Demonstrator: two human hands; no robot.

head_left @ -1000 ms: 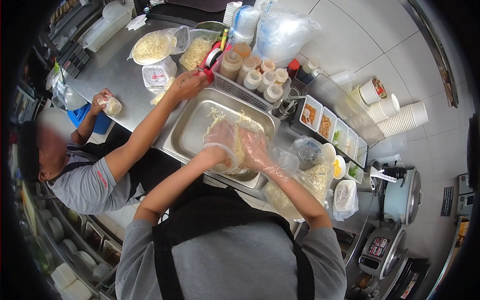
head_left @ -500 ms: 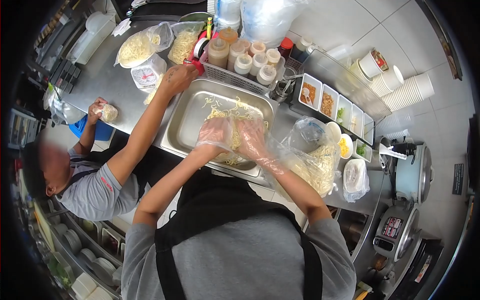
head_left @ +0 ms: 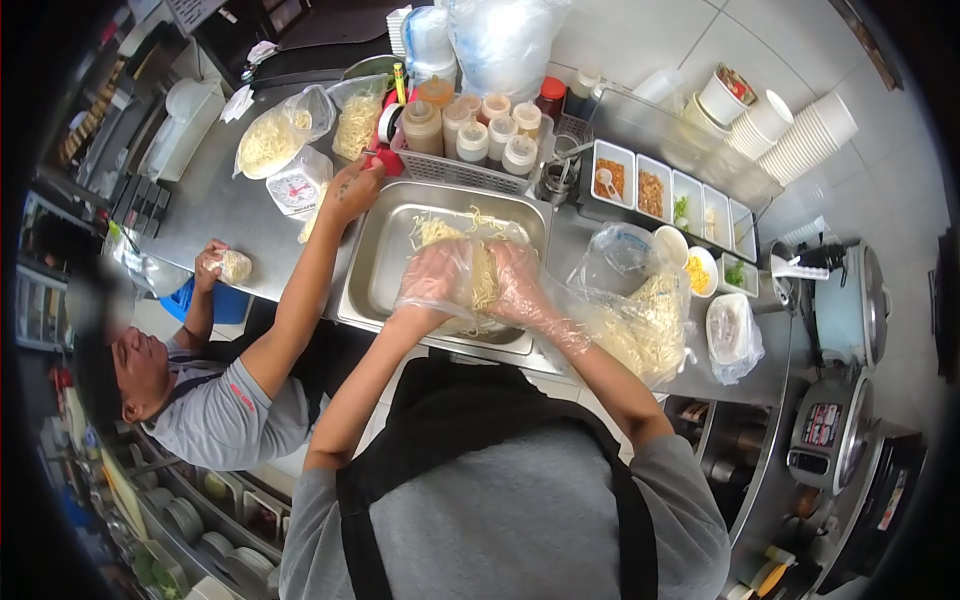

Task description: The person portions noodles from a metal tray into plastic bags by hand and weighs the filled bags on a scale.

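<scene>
Yellow noodles [head_left: 484, 278] are bunched between my two hands, above a rectangular steel pan [head_left: 357, 268]. My left hand [head_left: 436, 274], in a clear plastic glove, has its fingers curled round the left side of the bunch. From the right, my right hand [head_left: 512, 284], gloved the same way, closes on the other side; its fingertips are partly hidden. Loose strands lie in the pan beyond my fingers. Beside my right forearm sits an open clear plastic bag [head_left: 640, 325] full of noodles.
At left a co-worker holds a small wrapped bundle [head_left: 234, 266] and reaches to a red tape dispenser [head_left: 378, 160]. Behind the pan stands a basket [head_left: 455, 171] of sauce bottles. A scale [head_left: 298, 188] and bagged noodles [head_left: 268, 143] are left; topping trays [head_left: 655, 190] are right.
The whole view has shifted a little with my head. My hands stay over the pan with the noodles between them. The co-worker's hand remains at the tape dispenser.
</scene>
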